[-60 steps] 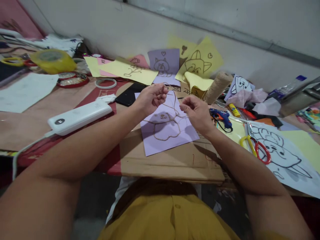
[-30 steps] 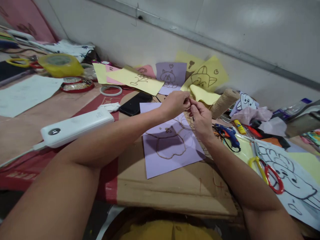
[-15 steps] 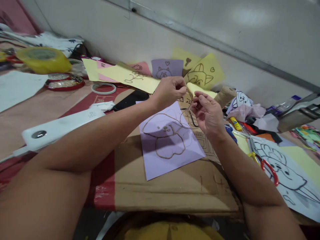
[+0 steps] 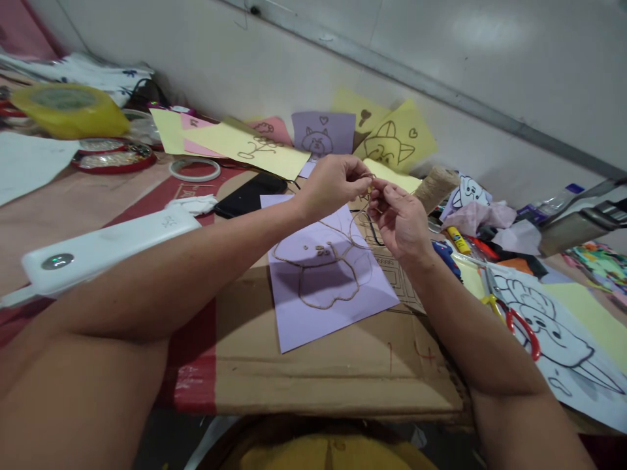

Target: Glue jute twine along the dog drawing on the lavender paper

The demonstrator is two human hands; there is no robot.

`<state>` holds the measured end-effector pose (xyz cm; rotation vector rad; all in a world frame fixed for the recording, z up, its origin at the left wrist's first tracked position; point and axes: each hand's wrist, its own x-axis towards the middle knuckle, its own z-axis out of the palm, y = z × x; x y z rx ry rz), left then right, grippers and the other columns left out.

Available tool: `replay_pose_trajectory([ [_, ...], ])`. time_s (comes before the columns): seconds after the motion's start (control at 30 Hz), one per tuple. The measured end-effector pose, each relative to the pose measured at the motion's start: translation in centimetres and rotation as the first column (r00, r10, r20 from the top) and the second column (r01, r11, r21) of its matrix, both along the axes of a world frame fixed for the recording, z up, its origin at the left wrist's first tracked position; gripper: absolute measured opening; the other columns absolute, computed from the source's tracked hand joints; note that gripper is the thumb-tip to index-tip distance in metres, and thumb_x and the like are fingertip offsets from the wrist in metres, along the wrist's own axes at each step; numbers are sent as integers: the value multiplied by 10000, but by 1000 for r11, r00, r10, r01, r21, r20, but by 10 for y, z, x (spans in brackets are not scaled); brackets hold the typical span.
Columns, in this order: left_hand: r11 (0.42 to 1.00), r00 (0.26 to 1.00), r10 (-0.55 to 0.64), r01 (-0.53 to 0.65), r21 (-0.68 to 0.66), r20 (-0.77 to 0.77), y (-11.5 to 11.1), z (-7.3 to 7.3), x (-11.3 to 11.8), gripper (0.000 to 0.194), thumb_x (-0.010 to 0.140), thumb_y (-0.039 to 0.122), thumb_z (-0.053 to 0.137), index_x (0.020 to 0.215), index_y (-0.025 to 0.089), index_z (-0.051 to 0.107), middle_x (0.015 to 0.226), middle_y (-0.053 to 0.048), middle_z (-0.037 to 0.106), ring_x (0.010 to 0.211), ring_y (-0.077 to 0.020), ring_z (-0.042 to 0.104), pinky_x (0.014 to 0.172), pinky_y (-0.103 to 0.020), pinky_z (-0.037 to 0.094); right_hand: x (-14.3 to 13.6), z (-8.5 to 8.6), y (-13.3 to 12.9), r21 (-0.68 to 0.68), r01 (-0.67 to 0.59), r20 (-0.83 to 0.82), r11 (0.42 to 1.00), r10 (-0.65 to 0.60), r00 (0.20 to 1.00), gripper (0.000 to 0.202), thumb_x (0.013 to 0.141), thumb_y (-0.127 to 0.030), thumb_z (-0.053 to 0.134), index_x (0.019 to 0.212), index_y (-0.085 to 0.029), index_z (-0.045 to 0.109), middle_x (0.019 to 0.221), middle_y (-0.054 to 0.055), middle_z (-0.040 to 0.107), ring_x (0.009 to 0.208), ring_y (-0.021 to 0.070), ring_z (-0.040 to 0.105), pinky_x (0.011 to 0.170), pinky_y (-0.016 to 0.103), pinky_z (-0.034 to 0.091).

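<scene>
Both hands meet in the air above the far edge of a purple sheet of paper (image 4: 313,326). Brown twine (image 4: 360,212) runs between them and hangs in a loop toward the sheet. My left hand (image 4: 337,179) pinches the twine, its fingertips touching those of my right hand (image 4: 399,212), whose fingers are also closed on it. On the sheet, a twine outline (image 4: 329,305) forms a rounded animal figure with small twine bits for a face. Part of its upper outline is hidden by my left forearm. A roll of twine (image 4: 437,188) stands just beyond my right hand.
Cardboard (image 4: 313,378) covers the work surface. At left lie a white power bank (image 4: 117,245), a black phone (image 4: 252,196) and rolls of tape (image 4: 194,170). Scissors (image 4: 522,333) rest on a line drawing (image 4: 563,339) at right, near a glue stick (image 4: 459,240). Drawn cards (image 4: 323,134) lean against the wall.
My hands have come together, and the left fingertips now touch the right ones at the twine. The whole view has shifted slightly.
</scene>
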<state>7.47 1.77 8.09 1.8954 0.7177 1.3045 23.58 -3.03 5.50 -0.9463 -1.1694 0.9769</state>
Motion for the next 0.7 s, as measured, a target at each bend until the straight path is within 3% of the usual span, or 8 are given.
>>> replay_pose_trajectory([
  [0.17, 992, 993, 102, -97, 80, -65, 0, -3, 0, 149, 840, 116, 659, 710, 179, 697, 634, -2, 631, 629, -127, 510, 617, -284, 348, -2, -3, -3, 45, 13, 99, 999, -18, 995, 199, 902, -375, 675, 1049, -251, 726, 947, 15, 674, 804, 105, 609, 780, 267, 542],
  [0.4, 990, 987, 123, -116, 75, -102, 3, -3, -1, 189, 801, 85, 669, 643, 185, 635, 597, 9, 590, 628, -130, 485, 612, -294, 329, -3, -8, -6, 166, 45, 296, 985, -94, 950, 243, 947, -393, 645, 1134, -262, 729, 1020, 15, 721, 874, 125, 651, 827, 296, 537],
  [0.57, 994, 998, 67, -67, -90, -3, 2, 1, 0, 186, 789, 51, 639, 645, 166, 618, 616, 5, 576, 609, -111, 472, 614, -289, 352, -2, -6, -6, 265, 81, 399, 961, -186, 898, 255, 951, -363, 624, 1161, -247, 711, 1122, 48, 715, 987, 159, 653, 902, 340, 545],
  [0.7, 965, 984, -10, 56, -256, 177, 2, 2, 2, 252, 845, 50, 611, 621, 162, 580, 605, -7, 570, 541, -82, 437, 558, -272, 330, 1, -4, -3, 230, 134, 332, 964, -207, 920, 224, 908, -358, 674, 1097, -240, 693, 1043, 31, 696, 891, 137, 630, 825, 307, 540],
])
